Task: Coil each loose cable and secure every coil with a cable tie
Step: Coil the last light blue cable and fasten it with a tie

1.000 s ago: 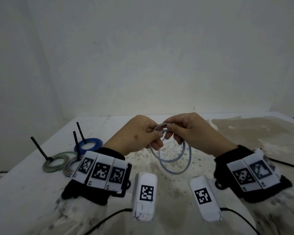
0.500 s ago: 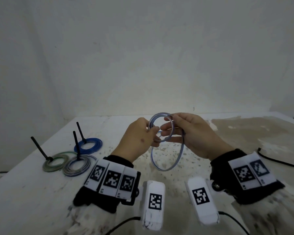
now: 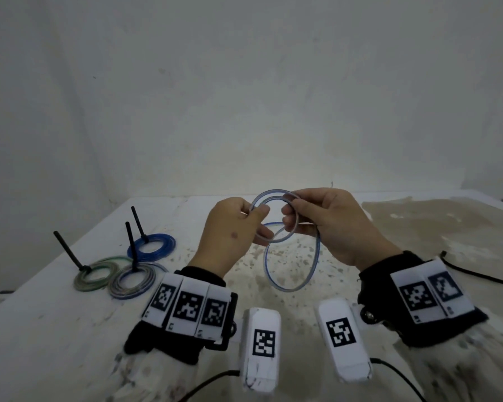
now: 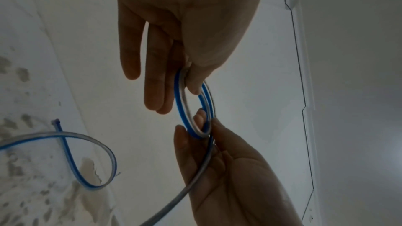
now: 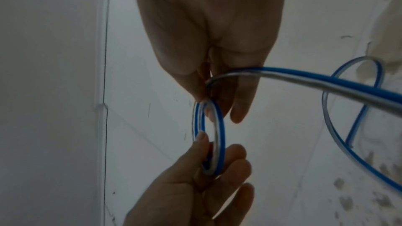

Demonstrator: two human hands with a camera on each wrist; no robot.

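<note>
A clear cable with a blue stripe (image 3: 274, 216) is held above the table between both hands. Its small coil of a few turns faces me, and one larger loop (image 3: 291, 264) hangs below. My left hand (image 3: 254, 219) pinches the coil's left side between thumb and fingers (image 4: 192, 83). My right hand (image 3: 291, 211) pinches the right side (image 5: 206, 95), and the slack cable (image 5: 326, 82) leaves from under its fingers. The free end (image 4: 57, 124) shows in the left wrist view.
Three tied coils lie at the table's left, each with a black cable tie tail sticking up: blue (image 3: 151, 246), green (image 3: 95, 274), grey-blue (image 3: 132, 281). A black cable (image 3: 476, 274) runs along the right. A brown stain (image 3: 433, 224) marks the white table.
Both hands have risen and drawn slightly apart. The small coil has turned to face me, and the hanging slack has gone from two loops to one larger loop.
</note>
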